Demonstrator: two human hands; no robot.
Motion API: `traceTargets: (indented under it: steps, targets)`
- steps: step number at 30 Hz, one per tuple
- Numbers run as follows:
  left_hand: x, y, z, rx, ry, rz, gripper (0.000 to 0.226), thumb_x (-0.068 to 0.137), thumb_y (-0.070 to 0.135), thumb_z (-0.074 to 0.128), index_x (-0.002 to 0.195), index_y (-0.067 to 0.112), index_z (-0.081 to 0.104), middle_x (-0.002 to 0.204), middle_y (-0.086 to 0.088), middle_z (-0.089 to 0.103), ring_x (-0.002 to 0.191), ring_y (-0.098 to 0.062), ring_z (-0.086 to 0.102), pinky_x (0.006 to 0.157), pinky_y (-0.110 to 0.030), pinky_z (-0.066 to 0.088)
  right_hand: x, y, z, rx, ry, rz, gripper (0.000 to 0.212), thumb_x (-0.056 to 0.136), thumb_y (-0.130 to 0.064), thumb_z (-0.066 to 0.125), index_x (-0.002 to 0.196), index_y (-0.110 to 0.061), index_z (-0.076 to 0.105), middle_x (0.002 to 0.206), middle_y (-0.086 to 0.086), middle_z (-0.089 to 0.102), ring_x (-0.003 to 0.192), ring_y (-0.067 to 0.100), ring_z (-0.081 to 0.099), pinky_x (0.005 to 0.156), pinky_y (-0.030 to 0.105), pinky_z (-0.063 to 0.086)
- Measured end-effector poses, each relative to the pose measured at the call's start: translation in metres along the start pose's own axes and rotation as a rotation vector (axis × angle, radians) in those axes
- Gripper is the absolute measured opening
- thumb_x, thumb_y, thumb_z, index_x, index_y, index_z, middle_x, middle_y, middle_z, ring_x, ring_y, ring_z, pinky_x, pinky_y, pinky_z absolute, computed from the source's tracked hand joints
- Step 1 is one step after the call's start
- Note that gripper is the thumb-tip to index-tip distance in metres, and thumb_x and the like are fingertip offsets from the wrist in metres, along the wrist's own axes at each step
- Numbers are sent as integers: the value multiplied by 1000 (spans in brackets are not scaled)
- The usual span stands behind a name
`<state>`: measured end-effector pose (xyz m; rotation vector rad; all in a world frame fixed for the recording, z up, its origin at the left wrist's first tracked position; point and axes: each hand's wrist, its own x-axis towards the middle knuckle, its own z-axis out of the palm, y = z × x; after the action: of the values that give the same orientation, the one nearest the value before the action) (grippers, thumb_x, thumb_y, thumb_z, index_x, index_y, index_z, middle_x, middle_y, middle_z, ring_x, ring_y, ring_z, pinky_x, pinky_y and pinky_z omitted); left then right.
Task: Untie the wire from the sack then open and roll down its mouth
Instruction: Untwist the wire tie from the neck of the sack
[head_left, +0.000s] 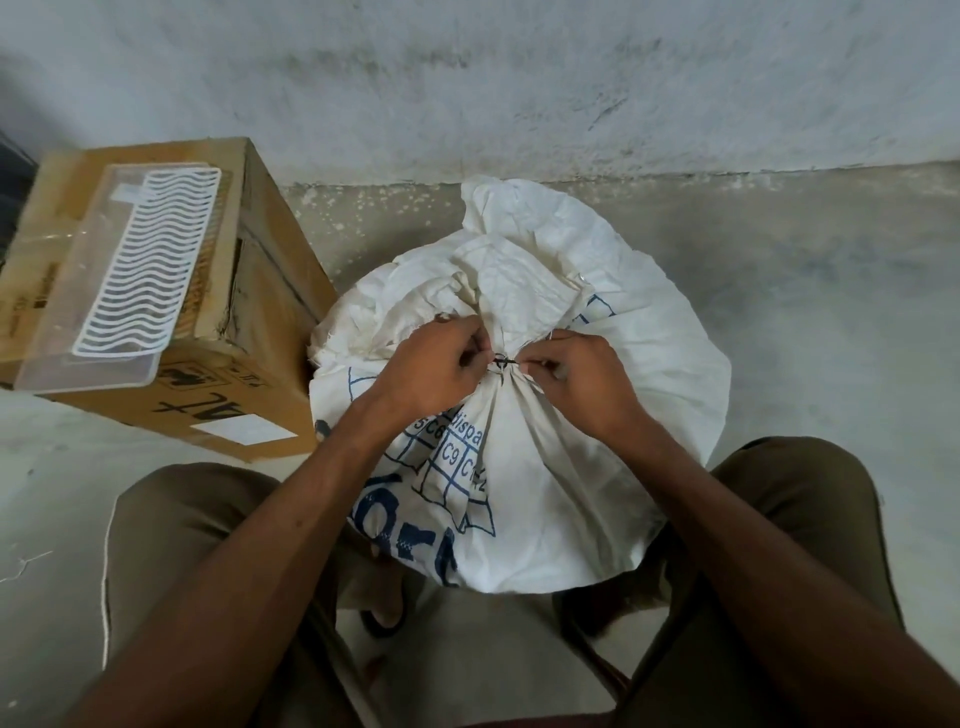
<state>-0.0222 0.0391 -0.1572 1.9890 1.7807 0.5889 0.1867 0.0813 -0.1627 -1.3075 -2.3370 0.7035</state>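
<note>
A full white woven sack (545, 493) with blue print stands on the floor between my knees. Its mouth is bunched into a neck, and the loose cloth above the neck flares up toward the wall. A thin dark wire (503, 360) is twisted around that neck. My left hand (431, 371) pinches the wire's left side with fingertips closed. My right hand (576, 382) pinches the wire's right end, fingers closed too. The two hands almost touch at the knot.
A cardboard box (260, 332) stands to the left of the sack, with a clear plastic tray (78, 312) and a white wire rack (150, 265) on top. A stained wall (519, 78) rises just behind the sack. A thin string (106, 571) lies on the concrete floor at left.
</note>
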Motion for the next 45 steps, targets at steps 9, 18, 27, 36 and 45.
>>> traceTargets:
  steps: [9, 18, 27, 36, 45]
  targets:
    - [6, -2, 14, 132, 49, 29, 14, 99, 29, 55, 97, 17, 62, 88, -1, 69, 84, -21, 61, 67, -39, 52, -6, -5, 24, -151, 74, 108, 13, 92, -32, 65, 99, -33, 76, 105, -11, 71, 89, 22, 68, 74, 34, 54]
    - [4, -5, 19, 145, 25, 61, 25, 95, 31, 55, 116, 34, 70, 101, 7, 77, 90, -19, 70, 77, -37, 57, -1, 5, 43, -36, 33, 104, 6, 87, -23, 65, 89, -18, 68, 90, -3, 64, 80, 22, 62, 68, 30, 44]
    - [10, -4, 24, 262, -1, 90, 21, 99, 40, 49, 109, 37, 68, 88, 6, 74, 87, -21, 67, 72, -33, 49, -4, 18, 45, 105, 62, 43, 6, 85, -17, 71, 86, -20, 76, 82, -1, 72, 77, 14, 63, 74, 38, 55]
    - [7, 1, 26, 264, -6, 17, 27, 98, 41, 53, 119, 40, 70, 105, 7, 77, 101, -22, 68, 86, -37, 55, -3, 19, 51, 116, 73, 117, 9, 84, -19, 70, 80, -16, 77, 74, -1, 73, 69, 15, 64, 70, 39, 55]
    - [7, 11, 14, -86, 16, -89, 19, 93, 26, 63, 102, 29, 80, 85, 13, 76, 76, -12, 67, 74, -29, 55, -4, 21, 48, 113, 45, 26, 27, 82, -11, 66, 61, -7, 49, 51, 1, 42, 55, 19, 43, 60, 41, 43]
